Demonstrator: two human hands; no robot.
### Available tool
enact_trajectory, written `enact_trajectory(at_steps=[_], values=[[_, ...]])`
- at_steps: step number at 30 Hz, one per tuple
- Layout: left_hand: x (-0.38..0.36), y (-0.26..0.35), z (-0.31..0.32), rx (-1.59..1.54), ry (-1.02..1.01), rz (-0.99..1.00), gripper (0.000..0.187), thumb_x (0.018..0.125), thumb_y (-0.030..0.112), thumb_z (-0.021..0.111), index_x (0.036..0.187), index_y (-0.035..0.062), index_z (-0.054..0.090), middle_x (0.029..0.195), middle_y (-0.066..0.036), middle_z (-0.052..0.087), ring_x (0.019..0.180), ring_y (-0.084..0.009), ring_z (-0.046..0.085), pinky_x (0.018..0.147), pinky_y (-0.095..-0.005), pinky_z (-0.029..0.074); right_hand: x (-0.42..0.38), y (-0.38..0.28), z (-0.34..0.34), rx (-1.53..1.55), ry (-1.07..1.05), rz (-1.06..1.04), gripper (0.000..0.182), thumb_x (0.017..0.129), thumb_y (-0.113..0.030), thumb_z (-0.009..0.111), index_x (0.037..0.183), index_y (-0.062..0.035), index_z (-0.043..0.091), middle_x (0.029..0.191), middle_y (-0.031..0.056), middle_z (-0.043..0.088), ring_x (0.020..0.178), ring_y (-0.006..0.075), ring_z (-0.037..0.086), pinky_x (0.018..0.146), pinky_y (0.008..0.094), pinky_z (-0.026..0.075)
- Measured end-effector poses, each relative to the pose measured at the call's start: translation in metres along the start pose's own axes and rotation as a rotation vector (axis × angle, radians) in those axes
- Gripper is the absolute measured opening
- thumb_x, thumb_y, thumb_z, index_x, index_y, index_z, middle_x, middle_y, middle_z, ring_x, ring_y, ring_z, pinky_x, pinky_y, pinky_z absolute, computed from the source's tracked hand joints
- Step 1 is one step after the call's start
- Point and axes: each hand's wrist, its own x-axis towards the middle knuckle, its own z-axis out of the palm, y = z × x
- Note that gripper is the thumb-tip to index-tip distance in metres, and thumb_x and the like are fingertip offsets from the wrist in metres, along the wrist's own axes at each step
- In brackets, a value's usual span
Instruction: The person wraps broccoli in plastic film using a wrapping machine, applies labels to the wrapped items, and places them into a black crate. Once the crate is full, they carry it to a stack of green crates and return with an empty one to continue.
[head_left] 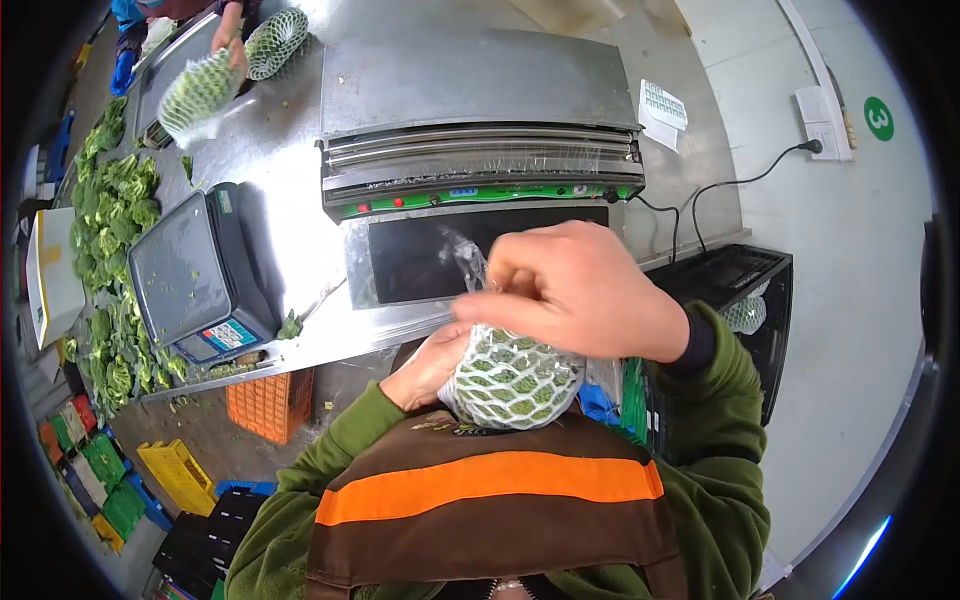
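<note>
A green vegetable in white foam netting point(510, 380) rests against my chest, partly under clear plastic film point(462, 262). My left hand point(428, 368) cups it from below on the left side. My right hand point(575, 290) lies over its top, fingers pinched on the film and pulling it across. Just ahead stands a film wrapping machine point(480, 150) with its black hot plate point(430, 255) and a roll of film along its front bar.
A weighing scale point(195, 280) sits on the steel table point(290, 170) to the left, beside piled leafy greens point(110, 230). Another person's hand point(232, 45) holds a netted vegetable at the far end. A black crate point(735, 285) stands right; coloured crates point(180, 475) below left.
</note>
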Motion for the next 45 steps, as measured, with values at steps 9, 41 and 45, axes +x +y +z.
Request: enact_trajectory(at_steps=[9, 41, 45], values=[[-0.009, 0.023, -0.020, 0.087, -0.252, 0.004, 0.025, 0.100, 0.016, 0.057, 0.120, 0.0010, 0.058, 0.112, -0.007, 0.066, 0.102, -0.0123, 0.063, 0.089, -0.0269, 0.052, -0.015, 0.088, 0.073, 0.386, 0.097, 0.342, 0.032, 0.088, -0.024, 0.072, 0.070, -0.0019, 0.059, 0.059, 0.0036, 0.057, 0.053, 0.0082, 0.047, 0.049, 0.0279, 0.038], [0.276, -0.215, 0.308, 1.357, -0.909, 0.204, 0.079, 0.093, 0.020, 0.067, 0.154, 0.0022, 0.019, 0.148, -0.022, 0.040, 0.136, -0.0309, 0.041, 0.110, -0.0427, 0.035, -0.510, 0.183, -0.009, 0.411, 1.925, 0.479, 0.086, 0.071, -0.017, 0.088, 0.138, 0.0043, 0.038, 0.130, 0.0146, 0.054, 0.119, 0.0212, 0.055, 0.102, 0.0354, 0.045], [0.311, -0.242, 0.273, 1.655, -0.902, 0.524, 0.045, 0.084, 0.012, 0.075, 0.124, -0.0012, 0.057, 0.121, -0.017, 0.061, 0.110, -0.0305, 0.061, 0.092, -0.0377, 0.049, -0.605, 0.318, 0.015, 0.127, 1.967, 0.812, 0.087, 0.071, -0.024, 0.088, 0.138, 0.0035, 0.039, 0.128, 0.0158, 0.056, 0.117, 0.0215, 0.057, 0.099, 0.0345, 0.047]])
